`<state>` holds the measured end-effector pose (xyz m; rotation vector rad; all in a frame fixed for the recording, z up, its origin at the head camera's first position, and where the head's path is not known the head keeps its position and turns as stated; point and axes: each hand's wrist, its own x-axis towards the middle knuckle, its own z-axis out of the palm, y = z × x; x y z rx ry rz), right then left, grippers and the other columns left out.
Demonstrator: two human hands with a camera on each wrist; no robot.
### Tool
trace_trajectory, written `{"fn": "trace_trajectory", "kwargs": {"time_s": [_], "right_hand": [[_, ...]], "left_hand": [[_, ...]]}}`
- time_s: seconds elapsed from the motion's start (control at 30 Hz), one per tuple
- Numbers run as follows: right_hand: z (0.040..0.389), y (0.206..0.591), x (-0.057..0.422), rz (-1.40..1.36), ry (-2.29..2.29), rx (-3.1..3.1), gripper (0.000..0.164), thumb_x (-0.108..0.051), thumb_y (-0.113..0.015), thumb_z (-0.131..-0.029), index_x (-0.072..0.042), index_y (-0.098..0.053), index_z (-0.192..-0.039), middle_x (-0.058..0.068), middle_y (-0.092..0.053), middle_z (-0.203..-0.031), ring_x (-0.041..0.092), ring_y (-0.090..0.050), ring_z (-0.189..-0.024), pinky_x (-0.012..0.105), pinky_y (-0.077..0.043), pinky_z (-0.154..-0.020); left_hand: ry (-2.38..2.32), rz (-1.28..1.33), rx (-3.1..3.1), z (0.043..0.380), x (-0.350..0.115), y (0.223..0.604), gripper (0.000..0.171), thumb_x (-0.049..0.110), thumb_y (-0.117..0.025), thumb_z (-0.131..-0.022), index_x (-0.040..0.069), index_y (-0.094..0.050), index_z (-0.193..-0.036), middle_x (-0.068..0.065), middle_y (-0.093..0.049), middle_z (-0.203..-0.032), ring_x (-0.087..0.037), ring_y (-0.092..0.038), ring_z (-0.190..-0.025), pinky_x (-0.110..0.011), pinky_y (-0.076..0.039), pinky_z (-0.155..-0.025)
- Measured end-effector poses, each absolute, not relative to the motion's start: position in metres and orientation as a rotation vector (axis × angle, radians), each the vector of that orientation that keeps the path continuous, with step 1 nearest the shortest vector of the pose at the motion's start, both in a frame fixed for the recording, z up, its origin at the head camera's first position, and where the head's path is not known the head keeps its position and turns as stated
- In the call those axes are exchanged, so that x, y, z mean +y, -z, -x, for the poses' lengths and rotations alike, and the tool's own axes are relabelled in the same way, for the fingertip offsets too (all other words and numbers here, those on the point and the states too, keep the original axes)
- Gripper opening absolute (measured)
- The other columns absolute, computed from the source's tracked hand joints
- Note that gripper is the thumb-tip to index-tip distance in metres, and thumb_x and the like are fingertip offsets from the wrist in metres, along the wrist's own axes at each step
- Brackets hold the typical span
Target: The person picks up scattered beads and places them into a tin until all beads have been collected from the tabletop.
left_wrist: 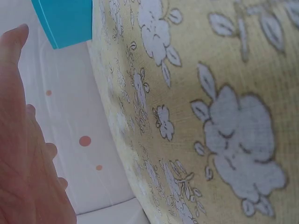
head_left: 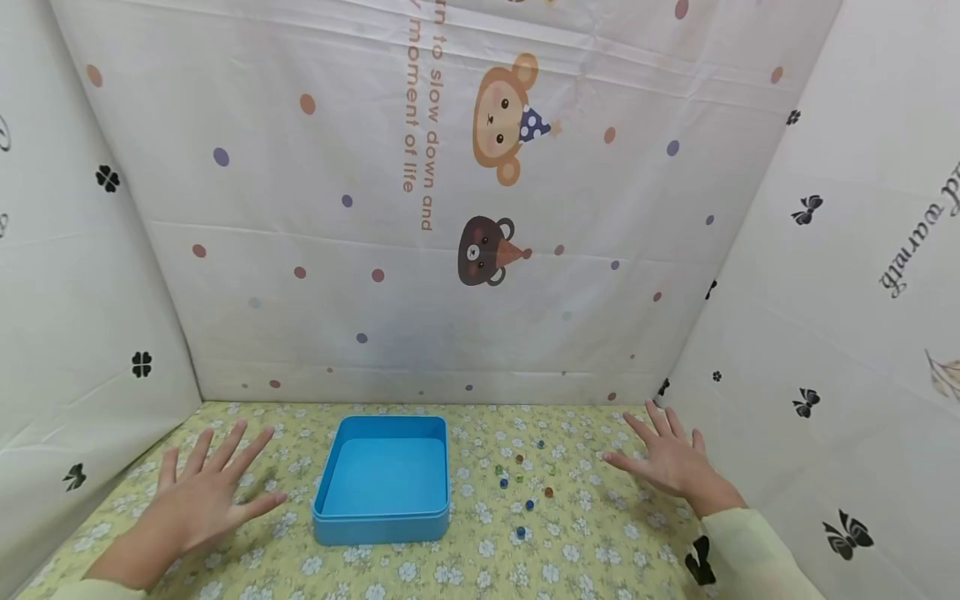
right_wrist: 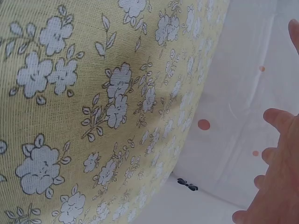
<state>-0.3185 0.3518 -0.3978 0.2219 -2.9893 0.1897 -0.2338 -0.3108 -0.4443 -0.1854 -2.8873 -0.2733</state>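
In the head view a square blue box [head_left: 392, 479] with low walls sits left of centre, nothing inside it. Right of it, several small glass beads [head_left: 529, 505] in blue, green and amber lie scattered on the cloth. My left hand [head_left: 197, 504] is spread left of the box, fingers straight, holding nothing. My right hand [head_left: 670, 458] is likewise spread, to the right of the beads, apart from them. The left wrist view shows part of the left hand [left_wrist: 28, 144] and a corner of the blue box [left_wrist: 67, 21]. Fingers of the right hand [right_wrist: 278, 172] edge into the right wrist view.
A yellow cloth with white flowers [head_left: 420, 575] covers the table. Behind it rises a white dotted sheet [head_left: 300, 183] with a printed monkey and bear. White patterned sheets stand at the left [head_left: 67, 292] and the right [head_left: 810, 333].
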Motion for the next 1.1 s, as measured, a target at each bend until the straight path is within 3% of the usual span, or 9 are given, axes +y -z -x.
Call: {"fn": "trace_trajectory", "kwargs": {"time_s": [0.5, 0.8, 1.1], "right_hand": [[0.3203, 0.3967, 0.3459, -0.233, -0.189, -2.99, 0.098, -0.08, -0.055, -0.088, -0.017, -0.038, -0.16, 0.027, -0.013, -0.169, 0.058, -0.01, -0.152, 0.096, -0.009, -0.11], [0.3233, 0.4026, 0.3459, -0.24, -0.207, -2.965, 0.097, -0.079, -0.056, -0.088, -0.016, -0.041, -0.159, 0.027, -0.016, -0.169, 0.057, -0.011, -0.153, 0.095, -0.009, -0.111], [0.3247, 0.4054, 0.3453, -0.245, -0.22, -2.942, 0.096, -0.078, -0.058, -0.088, -0.015, -0.042, -0.158, 0.026, -0.018, -0.168, 0.055, -0.013, -0.153, 0.094, -0.009, -0.112]], "left_hand": [[0.257, 0.176, -2.884, 0.236, -0.3132, 0.4442, 0.101, 0.076, -0.058, -0.089, 0.038, -0.004, -0.166, -0.026, -0.015, -0.169, -0.067, -0.012, -0.146, -0.095, 0.004, -0.109], [0.285, 0.191, -2.898, 0.2357, -0.3137, 0.4448, 0.101, 0.075, -0.058, -0.09, 0.037, -0.003, -0.166, -0.026, -0.01, -0.17, -0.065, -0.005, -0.149, -0.094, 0.008, -0.11], [0.277, 0.188, -2.892, 0.2361, -0.3147, 0.4462, 0.101, 0.075, -0.058, -0.09, 0.039, -0.001, -0.166, -0.025, -0.009, -0.17, -0.065, -0.006, -0.149, -0.094, 0.004, -0.11]]}}
